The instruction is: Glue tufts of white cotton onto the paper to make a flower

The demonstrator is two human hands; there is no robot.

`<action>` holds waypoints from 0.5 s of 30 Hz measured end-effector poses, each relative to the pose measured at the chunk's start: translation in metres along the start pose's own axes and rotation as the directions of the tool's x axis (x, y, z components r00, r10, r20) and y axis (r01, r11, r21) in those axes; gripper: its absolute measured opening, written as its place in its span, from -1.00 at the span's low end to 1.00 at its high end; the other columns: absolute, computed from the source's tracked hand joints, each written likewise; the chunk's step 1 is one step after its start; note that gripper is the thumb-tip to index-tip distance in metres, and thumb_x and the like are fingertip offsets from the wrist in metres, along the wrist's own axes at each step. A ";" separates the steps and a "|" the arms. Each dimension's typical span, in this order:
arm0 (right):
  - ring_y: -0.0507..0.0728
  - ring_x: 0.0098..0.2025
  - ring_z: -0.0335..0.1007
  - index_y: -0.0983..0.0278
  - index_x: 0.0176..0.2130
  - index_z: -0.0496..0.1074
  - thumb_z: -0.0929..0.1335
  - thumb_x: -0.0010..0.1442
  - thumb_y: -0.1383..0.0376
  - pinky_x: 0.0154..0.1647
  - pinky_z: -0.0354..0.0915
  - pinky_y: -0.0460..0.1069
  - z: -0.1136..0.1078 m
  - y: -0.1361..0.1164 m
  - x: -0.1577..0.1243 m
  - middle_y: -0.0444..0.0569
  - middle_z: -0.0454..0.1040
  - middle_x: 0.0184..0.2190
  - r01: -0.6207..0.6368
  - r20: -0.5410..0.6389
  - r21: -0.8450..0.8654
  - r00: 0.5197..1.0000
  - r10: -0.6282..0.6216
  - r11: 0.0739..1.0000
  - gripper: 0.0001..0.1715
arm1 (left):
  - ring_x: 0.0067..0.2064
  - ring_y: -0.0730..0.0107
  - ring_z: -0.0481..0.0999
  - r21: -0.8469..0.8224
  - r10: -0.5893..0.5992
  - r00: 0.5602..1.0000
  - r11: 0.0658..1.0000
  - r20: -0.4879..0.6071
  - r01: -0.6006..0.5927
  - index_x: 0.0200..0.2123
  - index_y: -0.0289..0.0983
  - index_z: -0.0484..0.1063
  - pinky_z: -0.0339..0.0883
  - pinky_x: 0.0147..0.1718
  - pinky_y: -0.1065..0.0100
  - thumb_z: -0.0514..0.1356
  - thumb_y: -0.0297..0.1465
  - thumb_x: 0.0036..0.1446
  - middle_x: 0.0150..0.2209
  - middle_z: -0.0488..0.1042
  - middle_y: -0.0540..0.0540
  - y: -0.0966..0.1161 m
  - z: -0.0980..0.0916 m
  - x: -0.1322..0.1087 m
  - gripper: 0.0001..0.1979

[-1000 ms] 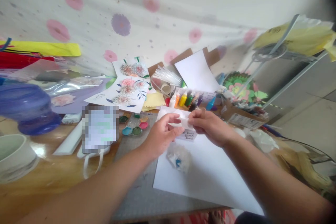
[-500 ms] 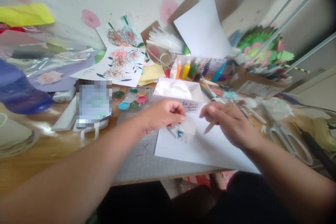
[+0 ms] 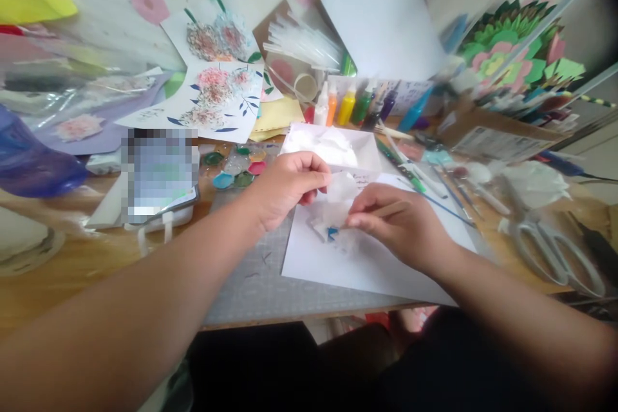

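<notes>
My left hand (image 3: 297,183) is closed, thumb and forefinger pinching a thin, translucent white sheet (image 3: 340,188) by its edge. My right hand (image 3: 393,222) is closed round a slim wooden stick (image 3: 392,208), held slantwise with its lower end near a small blue patch (image 3: 332,233). That patch lies on a pale, crumpled-looking piece over the white paper (image 3: 309,264); blur hides where sheet and piece meet. Just behind my hands stands an open white box (image 3: 369,148) with white material inside and handwriting on its front.
Paint wells (image 3: 244,179) and a phone (image 3: 161,174), its screen blurred, are on the left. Paint bottles (image 3: 346,106) line the back, beside flower pictures (image 3: 219,100). On the right lie large scissors (image 3: 550,238) and brushes (image 3: 454,190). A grey mat (image 3: 241,283) runs under the paper.
My right hand has come left and down, bringing the stick from beside the piece to the blue patch. The left hand still pinches the sheet, now lifted more upright. The view has shifted slightly.
</notes>
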State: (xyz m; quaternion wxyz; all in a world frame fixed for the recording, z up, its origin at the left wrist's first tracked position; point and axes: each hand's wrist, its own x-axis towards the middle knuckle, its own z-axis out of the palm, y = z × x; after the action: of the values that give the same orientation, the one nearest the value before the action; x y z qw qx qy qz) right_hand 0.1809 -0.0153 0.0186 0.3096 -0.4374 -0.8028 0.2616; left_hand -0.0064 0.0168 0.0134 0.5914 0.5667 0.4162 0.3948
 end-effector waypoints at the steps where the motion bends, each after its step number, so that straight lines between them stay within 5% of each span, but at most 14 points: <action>1: 0.04 -0.46 0.34 0.24 -0.50 0.42 0.39 0.01 0.16 -0.44 0.25 -0.07 0.002 0.000 0.000 -0.08 0.45 -0.49 0.016 0.007 -0.012 1.000 -0.016 1.000 -0.80 | -0.61 0.65 0.20 0.012 -0.002 1.000 1.000 -0.010 0.002 -0.49 -0.32 0.28 0.05 -0.63 0.54 0.14 -0.46 -0.06 -0.58 0.28 0.06 0.000 0.000 0.000 -0.94; 9: 0.04 -0.46 0.34 0.25 -0.47 0.43 0.41 -0.02 0.20 -0.45 0.24 -0.07 0.011 0.005 0.001 -0.10 0.46 -0.49 0.067 -0.017 -0.057 0.998 -0.068 0.996 -0.84 | -0.66 0.66 0.10 0.117 -0.106 0.987 0.989 0.124 0.092 -0.56 -0.32 0.30 -0.10 -0.69 0.52 0.12 -0.52 -0.16 -0.64 0.30 0.05 0.002 -0.007 0.000 -0.98; 15: 0.05 -0.46 0.35 0.24 -0.50 0.43 0.42 -0.04 0.21 -0.43 0.23 -0.05 0.015 0.007 0.006 -0.10 0.48 -0.50 -0.004 -0.094 -0.026 0.996 0.001 1.000 -0.85 | -0.57 0.57 0.23 0.410 -0.238 0.931 0.905 0.275 0.110 -0.56 -0.31 0.36 0.02 -0.61 0.51 0.13 -0.50 -0.23 -0.61 0.34 0.04 -0.005 -0.005 0.000 -0.95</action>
State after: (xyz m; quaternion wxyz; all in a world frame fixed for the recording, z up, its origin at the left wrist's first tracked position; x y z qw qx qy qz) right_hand 0.1710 -0.0093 0.0051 0.3412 -0.4542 -0.7900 0.2307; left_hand -0.0117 0.0182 0.0087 0.5601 0.6886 0.4345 0.1525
